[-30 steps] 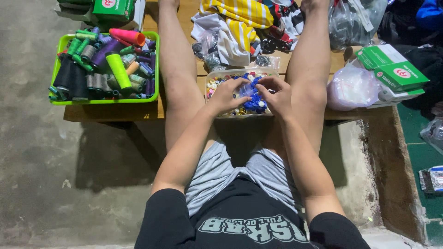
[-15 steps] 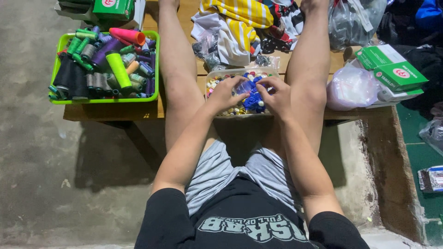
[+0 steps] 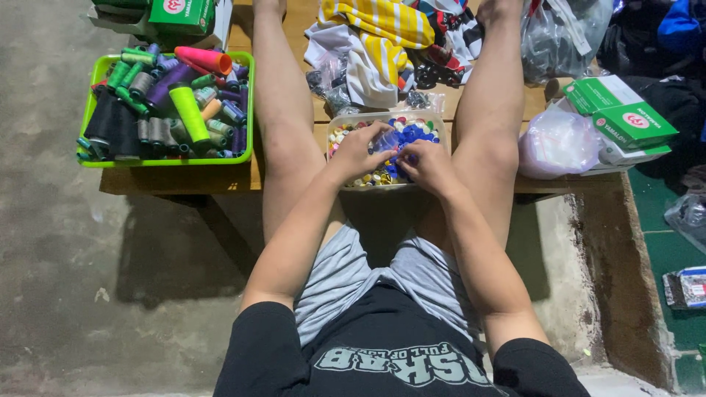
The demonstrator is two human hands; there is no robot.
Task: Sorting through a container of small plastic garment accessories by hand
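Looking down from the head cam: both my hands are in the clear tub of mixed buttons, which sits on the wooden tabletop between my knees. Left hand is curled over the buttons on the tub's left side; can't tell if that grip has anything in it. Right hand is just right of it, fingers pinched on a blue button. Green basket of thread spools is well left of the tub, striped cloth just behind it, green boxes off to the right.
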